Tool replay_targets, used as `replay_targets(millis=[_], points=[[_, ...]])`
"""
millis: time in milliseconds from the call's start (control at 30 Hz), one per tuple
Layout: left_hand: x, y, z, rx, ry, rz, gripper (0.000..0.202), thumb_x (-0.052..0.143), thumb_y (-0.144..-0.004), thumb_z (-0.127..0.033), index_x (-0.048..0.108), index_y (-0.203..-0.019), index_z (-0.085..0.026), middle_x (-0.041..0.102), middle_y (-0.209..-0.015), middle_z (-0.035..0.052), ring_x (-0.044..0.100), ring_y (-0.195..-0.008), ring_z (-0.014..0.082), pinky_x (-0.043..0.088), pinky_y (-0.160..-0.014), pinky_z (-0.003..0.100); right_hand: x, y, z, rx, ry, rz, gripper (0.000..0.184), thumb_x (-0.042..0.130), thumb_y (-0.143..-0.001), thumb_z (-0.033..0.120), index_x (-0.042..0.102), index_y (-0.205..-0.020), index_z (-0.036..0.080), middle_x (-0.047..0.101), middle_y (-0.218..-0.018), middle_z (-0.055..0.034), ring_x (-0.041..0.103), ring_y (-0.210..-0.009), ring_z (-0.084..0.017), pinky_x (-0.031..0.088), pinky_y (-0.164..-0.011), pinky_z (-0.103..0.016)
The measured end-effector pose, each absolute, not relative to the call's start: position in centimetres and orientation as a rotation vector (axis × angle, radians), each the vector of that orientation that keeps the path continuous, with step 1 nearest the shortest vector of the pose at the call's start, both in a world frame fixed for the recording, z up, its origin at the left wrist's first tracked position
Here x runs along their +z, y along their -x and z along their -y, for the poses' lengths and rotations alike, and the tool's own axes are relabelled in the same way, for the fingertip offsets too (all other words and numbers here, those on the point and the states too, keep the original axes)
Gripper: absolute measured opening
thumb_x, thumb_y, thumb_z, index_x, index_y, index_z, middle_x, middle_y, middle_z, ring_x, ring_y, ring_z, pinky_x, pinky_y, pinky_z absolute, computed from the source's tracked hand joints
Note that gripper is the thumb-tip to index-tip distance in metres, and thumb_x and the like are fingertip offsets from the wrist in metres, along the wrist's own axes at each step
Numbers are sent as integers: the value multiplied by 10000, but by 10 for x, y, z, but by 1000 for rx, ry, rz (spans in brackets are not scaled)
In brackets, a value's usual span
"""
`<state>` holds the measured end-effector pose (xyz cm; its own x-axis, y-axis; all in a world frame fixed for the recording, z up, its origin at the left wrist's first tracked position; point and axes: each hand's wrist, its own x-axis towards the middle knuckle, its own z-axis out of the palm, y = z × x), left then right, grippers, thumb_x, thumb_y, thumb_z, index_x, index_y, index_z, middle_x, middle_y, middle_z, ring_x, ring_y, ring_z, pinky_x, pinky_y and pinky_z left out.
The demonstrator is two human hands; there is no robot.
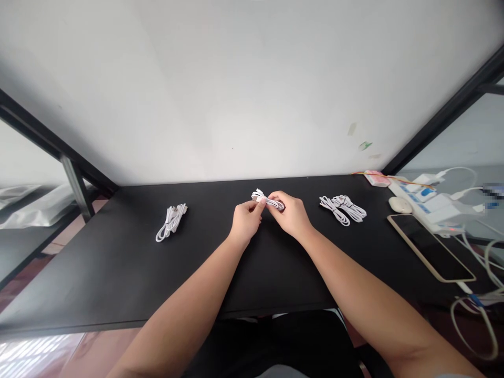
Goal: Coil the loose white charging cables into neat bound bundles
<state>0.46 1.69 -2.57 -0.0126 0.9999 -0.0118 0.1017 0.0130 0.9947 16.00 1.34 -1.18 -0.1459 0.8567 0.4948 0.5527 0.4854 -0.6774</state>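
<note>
Both hands meet over the middle of a black table [118, 278]. My left hand [246, 220] pinches one end of a coiled white cable [266, 200]. My right hand [290, 212] is closed round the other end of the same coil, holding it just above the tabletop. A bundled white cable [171, 222] lies to the left of my hands. Two more coiled white cables [343, 208] lie side by side to the right.
A phone [431, 247] lies face up at the right edge with a cable plugged in. Behind it sit a white mouse [400, 205], a power strip [427, 207] with chargers and a pink box [377, 178]. A white wall rises behind the table.
</note>
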Motion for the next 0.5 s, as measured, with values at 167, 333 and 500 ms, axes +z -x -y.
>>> replay_targets(millis=[167,333,500], points=[[-25,-4,-18,1216,-1165,-1179,425,758,-767,-566,719,-717,-146,505,-586,-17,418,-539,79,366,-515,219,-11,-160,-13,452,1182,1806,98,633,-906,286,676,-971,227,715,-815,1,611,-669,-141,435,-655,-258],[-26,-1,-19,1212,-1167,-1144,397,780,-755,-540,747,-732,-145,517,-592,-15,395,-536,73,352,-511,225,-9,-162,-14,517,1190,1791,147,629,-905,327,688,-990,223,726,-848,-21,615,-688,-156,454,-665,-270],[-27,0,-22,1200,-1197,-1125,381,788,-750,-518,776,-838,-147,575,-641,-7,422,-541,75,370,-513,234,-8,-164,-16,541,1210,1780,190,624,-902,352,694,-1011,215,732,-889,-34,620,-701,-165,467,-678,-282]])
